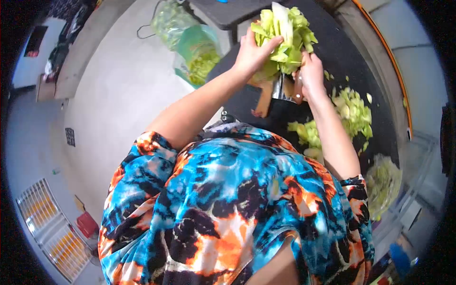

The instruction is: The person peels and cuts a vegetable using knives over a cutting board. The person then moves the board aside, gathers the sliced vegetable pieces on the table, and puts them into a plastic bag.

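Observation:
My left hand grips a bunch of pale green leafy vegetable with a white stalk, above the black table. Its thumb lies across the near side of the bunch. Against the right side of the leaves is my right hand, closed around the brown riveted handle of a knife. Part of a shiny blade shows beside the handle; the leaves hide the rest. Beneath them lies a wooden board, mostly covered, with its handle-like end toward me.
Chopped greens are heaped on the black table at right, beyond my forearm. A clear bag of greens sits at its right edge. On the floor at left are a green tub holding cut leaves and another filled bag.

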A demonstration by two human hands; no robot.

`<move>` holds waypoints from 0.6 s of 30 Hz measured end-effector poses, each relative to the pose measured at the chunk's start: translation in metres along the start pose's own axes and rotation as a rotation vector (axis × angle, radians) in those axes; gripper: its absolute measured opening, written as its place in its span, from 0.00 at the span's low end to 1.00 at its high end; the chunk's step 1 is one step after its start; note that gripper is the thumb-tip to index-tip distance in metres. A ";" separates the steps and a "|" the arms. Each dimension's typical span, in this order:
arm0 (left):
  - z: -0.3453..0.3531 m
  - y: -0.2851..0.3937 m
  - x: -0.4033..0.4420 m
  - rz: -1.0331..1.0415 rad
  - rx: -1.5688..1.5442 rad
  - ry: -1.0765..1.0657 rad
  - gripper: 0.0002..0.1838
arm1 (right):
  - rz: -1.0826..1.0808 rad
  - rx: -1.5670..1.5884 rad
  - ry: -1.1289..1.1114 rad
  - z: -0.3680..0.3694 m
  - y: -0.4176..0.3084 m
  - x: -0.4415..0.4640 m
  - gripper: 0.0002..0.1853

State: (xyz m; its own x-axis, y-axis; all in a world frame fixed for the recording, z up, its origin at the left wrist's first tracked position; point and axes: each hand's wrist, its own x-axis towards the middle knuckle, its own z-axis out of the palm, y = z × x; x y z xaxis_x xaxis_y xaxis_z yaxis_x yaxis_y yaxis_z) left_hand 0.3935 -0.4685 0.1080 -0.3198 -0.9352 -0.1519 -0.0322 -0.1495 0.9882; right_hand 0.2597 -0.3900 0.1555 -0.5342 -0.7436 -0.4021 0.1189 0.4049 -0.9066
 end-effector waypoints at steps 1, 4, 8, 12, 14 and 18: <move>-0.002 0.003 0.002 0.018 -0.020 -0.002 0.42 | -0.027 0.032 0.011 0.002 -0.002 0.000 0.13; -0.011 -0.002 0.008 0.031 0.074 0.026 0.40 | -0.100 -0.005 0.039 0.011 0.020 0.013 0.12; -0.017 -0.027 0.024 -0.027 0.206 0.023 0.40 | 0.076 -0.060 0.043 0.024 0.028 0.027 0.15; -0.037 -0.040 0.035 -0.003 0.460 -0.043 0.39 | -0.001 -0.305 0.008 0.035 0.049 0.051 0.18; -0.060 -0.064 0.040 -0.129 0.577 -0.113 0.40 | 0.035 -0.482 -0.115 0.042 0.050 0.053 0.20; -0.091 -0.080 0.039 -0.332 0.797 -0.213 0.41 | -0.031 -0.607 -0.176 0.056 0.066 0.049 0.19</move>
State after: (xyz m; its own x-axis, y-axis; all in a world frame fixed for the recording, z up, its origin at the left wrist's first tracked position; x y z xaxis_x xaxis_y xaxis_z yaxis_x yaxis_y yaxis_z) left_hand 0.4695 -0.5224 0.0210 -0.3438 -0.7919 -0.5048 -0.7786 -0.0602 0.6246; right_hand 0.2879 -0.4293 0.0688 -0.3779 -0.8152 -0.4389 -0.4180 0.5732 -0.7048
